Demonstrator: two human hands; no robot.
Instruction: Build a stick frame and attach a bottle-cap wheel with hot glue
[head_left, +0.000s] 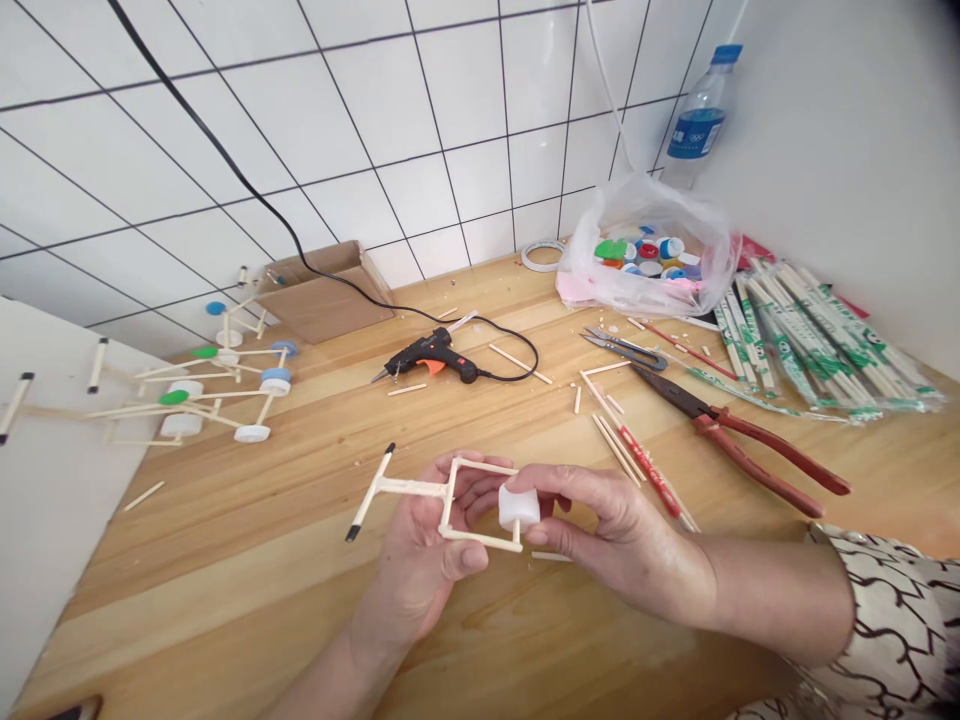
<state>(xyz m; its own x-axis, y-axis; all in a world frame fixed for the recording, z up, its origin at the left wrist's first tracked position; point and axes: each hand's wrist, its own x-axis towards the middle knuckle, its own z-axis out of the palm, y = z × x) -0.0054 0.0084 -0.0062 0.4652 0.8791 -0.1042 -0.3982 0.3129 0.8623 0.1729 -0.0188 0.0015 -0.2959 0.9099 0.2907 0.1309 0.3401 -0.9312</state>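
Observation:
In my left hand (431, 540) rests a small wooden stick frame (480, 541), a rectangle with a stem and a black-tipped crossbar (370, 492) on the left. My left thumb lies along its lower side. The thumb and fingers of my right hand (600, 510) pinch a white plastic cylinder (519, 508), cap-like in shape, at the frame's right end. A short stick shows just below the cylinder, by the frame's lower right corner. Whether the cylinder is fixed to the frame I cannot tell. The right hand's other fingers are partly hidden behind it.
A black glue gun (431, 355) lies beyond my hands, near a cardboard box (322, 300). Finished-looking stick models with caps (225, 395) stand left. Right are red-handled pliers (735, 430), snips (622, 350), wrapped chopsticks (817, 335) and a bag of bottle caps (577, 260).

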